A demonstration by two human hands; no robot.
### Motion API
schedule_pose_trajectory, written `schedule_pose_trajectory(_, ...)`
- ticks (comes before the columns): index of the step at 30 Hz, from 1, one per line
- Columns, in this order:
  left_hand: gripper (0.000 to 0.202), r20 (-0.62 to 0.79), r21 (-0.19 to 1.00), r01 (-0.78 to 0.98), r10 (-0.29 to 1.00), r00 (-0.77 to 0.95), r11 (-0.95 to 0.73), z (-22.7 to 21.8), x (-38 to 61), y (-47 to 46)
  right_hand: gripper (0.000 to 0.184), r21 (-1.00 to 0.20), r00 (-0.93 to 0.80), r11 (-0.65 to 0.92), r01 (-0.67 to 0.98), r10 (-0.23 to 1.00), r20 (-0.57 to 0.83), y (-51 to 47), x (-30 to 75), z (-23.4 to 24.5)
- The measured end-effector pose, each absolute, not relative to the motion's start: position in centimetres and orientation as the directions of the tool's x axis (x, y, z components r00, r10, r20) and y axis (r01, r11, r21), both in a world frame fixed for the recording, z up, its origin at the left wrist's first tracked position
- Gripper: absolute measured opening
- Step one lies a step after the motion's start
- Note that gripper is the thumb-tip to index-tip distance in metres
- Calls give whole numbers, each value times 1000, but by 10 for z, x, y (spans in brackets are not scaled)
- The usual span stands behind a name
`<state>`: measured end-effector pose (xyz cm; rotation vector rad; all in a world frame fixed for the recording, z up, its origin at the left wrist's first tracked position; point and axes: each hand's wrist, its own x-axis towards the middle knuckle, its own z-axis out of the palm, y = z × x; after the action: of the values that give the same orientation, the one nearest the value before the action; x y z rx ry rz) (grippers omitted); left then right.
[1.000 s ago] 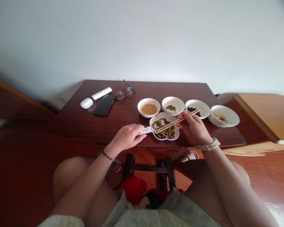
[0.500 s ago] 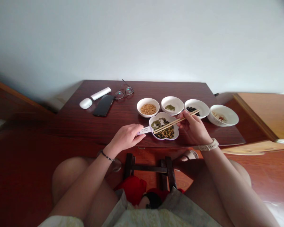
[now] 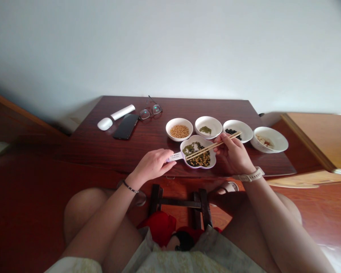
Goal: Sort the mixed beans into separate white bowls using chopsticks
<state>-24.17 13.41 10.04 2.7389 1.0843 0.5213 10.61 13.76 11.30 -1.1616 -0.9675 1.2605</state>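
My left hand [image 3: 155,163] is closed around the white handle of a shallow, lobed dish [image 3: 213,163] near the table's front edge. Mixed green, black and tan beans [image 3: 200,156] lie in that dish. In my right hand [image 3: 233,151] is a pair of chopsticks [image 3: 210,148], slanting down to the left with the tips at the dish's left side. Behind stand a bowl of tan beans [image 3: 179,131], a bowl with small green beans [image 3: 205,130], a bowl with black beans [image 3: 232,132] partly hidden by the chopsticks, and a bowl with pale and reddish pieces [image 3: 265,141].
On the left of the dark wooden table [image 3: 108,151] lie a black phone [image 3: 126,126], a white device with a rounded head [image 3: 105,124] and eyeglasses [image 3: 150,112]. A pale wall rises behind. A light wooden piece of furniture [image 3: 318,132] stands to the right.
The whole view has shifted slightly, so everything appears a little further right. Both hands keep their grips, and the chopsticks stay in nearly the same place over the dish.
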Motion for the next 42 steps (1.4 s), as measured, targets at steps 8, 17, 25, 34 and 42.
schedule_pose_trajectory(8, 16, 272, 259, 629, 680, 680, -733, 101, -242, 134, 49, -991, 82, -31, -133, 996, -43, 138, 109, 109)
schedule_pose_trajectory(17, 18, 258, 245, 638, 684, 683, -730, 99, -242, 135, 48, -993, 79, -7, -116, 997, -17, 137, 104, 109)
schedule_pose_trajectory(25, 17, 263, 247, 637, 683, 682, -731, 100, -242, 134, 49, -993, 93, 0, -119, 996, -11, 136, 104, 110)
schedule_pose_trajectory(34, 17, 284, 266, 628, 682, 674, -731, 99, -242, 135, 44, -993, 93, 8, -120, 996, -3, 136, 104, 106)
schedule_pose_trajectory(42, 18, 268, 253, 635, 683, 679, -730, 99, -242, 134, 46, -987, 85, -4, -161, 996, -18, 135, 102, 111)
